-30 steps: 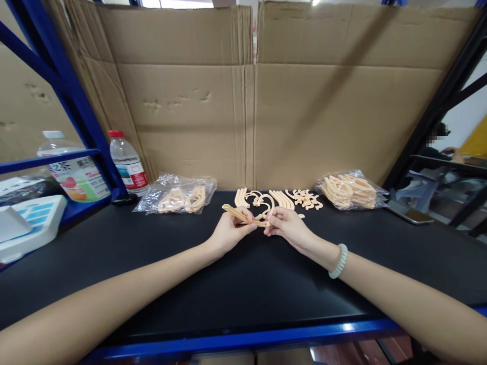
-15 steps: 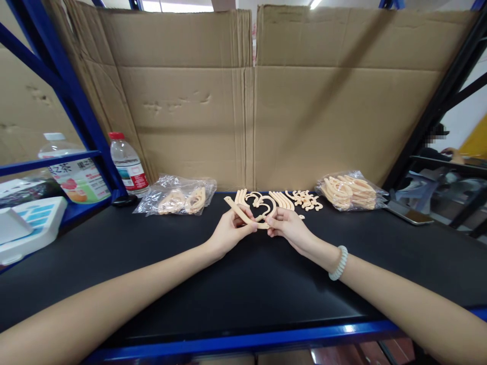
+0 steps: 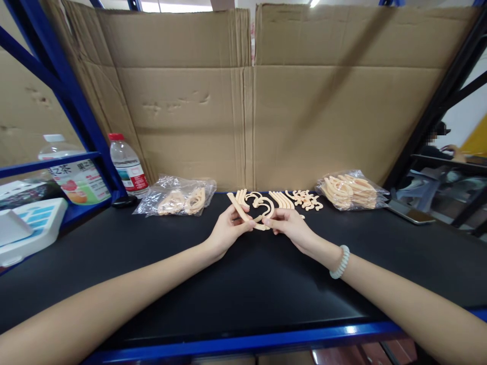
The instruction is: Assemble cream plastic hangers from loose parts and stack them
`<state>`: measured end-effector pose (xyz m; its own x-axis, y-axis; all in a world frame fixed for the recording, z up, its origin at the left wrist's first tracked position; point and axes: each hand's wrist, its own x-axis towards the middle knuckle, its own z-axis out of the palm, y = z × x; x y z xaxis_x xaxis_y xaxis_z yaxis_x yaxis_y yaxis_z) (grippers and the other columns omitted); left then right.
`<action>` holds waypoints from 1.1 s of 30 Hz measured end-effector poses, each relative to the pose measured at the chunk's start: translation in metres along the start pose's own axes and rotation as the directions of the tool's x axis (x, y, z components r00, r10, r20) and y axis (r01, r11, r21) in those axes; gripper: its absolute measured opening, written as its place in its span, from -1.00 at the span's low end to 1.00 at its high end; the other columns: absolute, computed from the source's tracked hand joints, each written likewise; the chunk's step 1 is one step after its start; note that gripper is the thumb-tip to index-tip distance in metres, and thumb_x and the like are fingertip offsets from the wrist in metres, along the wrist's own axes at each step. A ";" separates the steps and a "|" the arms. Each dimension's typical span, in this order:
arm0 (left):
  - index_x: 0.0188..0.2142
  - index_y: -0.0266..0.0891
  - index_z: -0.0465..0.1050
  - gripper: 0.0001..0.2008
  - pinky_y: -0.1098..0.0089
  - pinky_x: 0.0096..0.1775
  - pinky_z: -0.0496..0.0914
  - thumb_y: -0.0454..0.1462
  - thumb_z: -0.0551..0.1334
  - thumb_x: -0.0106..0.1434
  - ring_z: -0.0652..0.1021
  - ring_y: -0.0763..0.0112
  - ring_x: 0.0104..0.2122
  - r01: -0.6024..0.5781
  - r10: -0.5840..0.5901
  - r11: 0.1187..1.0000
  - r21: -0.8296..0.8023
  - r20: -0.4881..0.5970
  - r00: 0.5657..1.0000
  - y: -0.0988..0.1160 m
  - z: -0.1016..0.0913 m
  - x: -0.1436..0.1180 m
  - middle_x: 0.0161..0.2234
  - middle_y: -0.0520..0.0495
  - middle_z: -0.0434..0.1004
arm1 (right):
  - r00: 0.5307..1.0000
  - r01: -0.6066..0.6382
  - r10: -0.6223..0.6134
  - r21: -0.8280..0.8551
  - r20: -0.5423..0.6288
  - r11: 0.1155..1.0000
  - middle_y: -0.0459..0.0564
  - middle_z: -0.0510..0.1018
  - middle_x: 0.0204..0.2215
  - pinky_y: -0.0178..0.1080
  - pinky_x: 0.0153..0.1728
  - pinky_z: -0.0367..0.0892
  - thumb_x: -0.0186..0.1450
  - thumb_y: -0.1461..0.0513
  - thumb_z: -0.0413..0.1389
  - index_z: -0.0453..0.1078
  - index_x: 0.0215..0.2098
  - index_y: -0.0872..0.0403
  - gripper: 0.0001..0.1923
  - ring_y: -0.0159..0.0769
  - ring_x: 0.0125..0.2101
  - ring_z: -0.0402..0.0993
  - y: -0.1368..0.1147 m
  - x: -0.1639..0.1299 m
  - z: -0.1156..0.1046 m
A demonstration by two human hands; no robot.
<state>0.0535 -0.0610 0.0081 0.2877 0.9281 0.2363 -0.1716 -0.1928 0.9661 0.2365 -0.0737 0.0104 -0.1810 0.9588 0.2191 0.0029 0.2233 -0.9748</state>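
My left hand point(image 3: 228, 228) is closed on a beige curved strip point(image 3: 238, 207), which looks like a folding-hanger arm and slants up to the left. Opposite it, my right hand point(image 3: 291, 226) pinches another beige curved hanger piece point(image 3: 271, 207). The two pieces meet low between my fingertips, though my fingers partly hide the joint. Just behind my hands lie long curved strips point(image 3: 281, 199) in a row on the right, with more strips point(image 3: 241, 195) on the left. Small beige hooks point(image 3: 306, 199) form a pile beyond my right hand.
Clear plastic bags of beige pieces lie at the back left point(image 3: 177, 196) and back right point(image 3: 348, 190). A phone point(image 3: 411, 213) rests beside the right bag. Bottles point(image 3: 128, 167) and a white-and-blue case point(image 3: 34, 223) stand at left. Cardboard point(image 3: 182, 116) walls the back; a person sits far right.
Both hands stay in nearly the same place. The left strip has turned slightly more upright and the pieces between my fingers have shifted a little.
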 end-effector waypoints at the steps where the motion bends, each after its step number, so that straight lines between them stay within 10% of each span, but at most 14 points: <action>1: -0.22 -0.25 0.34 -0.59 0.37 -0.23 0.43 -0.33 0.43 -0.06 0.53 0.46 -0.37 0.008 -0.008 1.000 0.001 -0.010 1.000 0.000 0.000 0.000 -0.40 0.07 0.47 | 1.000 0.005 -0.005 -0.001 0.000 1.000 -0.11 0.41 -0.59 -0.31 -0.54 0.18 -0.01 0.05 0.32 0.40 -0.58 0.10 -0.69 -0.42 -0.57 0.23 0.000 0.000 0.000; 18: -0.24 -0.29 0.30 -0.60 0.31 -0.22 0.47 -0.27 0.43 -0.01 0.60 0.37 -0.39 0.084 -0.089 0.995 0.048 0.104 0.991 0.005 0.008 -0.006 -0.41 -0.05 0.59 | 0.990 0.095 -0.088 -0.060 0.106 0.994 0.00 0.55 -0.41 -0.30 -0.47 0.27 0.09 0.03 0.27 0.47 -0.48 0.12 -0.70 -0.35 -0.47 0.39 -0.004 -0.002 0.001; 24: -0.28 -0.29 0.29 -0.63 0.33 -0.20 0.48 -0.27 0.43 0.01 0.61 0.39 -0.39 0.095 -0.098 0.994 0.048 0.059 0.993 0.004 0.005 -0.005 -0.40 -0.06 0.60 | 0.985 0.111 -0.129 -0.147 -0.118 0.983 -0.02 0.54 -0.45 -0.27 -0.43 0.32 0.09 0.07 0.26 0.50 -0.30 0.14 -0.68 -0.37 -0.51 0.37 -0.003 0.017 -0.033; 33: -0.28 -0.29 0.29 -0.65 0.34 -0.21 0.48 -0.28 0.42 0.03 0.61 0.38 -0.39 0.087 -0.089 0.995 0.056 0.033 0.995 0.004 0.005 -0.004 -0.39 -0.07 0.61 | 0.902 0.336 -0.392 -0.865 0.182 0.373 0.06 0.52 -0.33 -0.08 -0.16 0.27 0.16 0.28 0.22 0.55 -0.34 0.06 -0.91 -0.11 -0.24 0.35 0.010 0.044 -0.077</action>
<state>0.0567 -0.0672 0.0118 0.3324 0.9308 0.1523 -0.0932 -0.1283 0.9874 0.3046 -0.0154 0.0138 -0.3429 0.7450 0.5721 0.7907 0.5578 -0.2524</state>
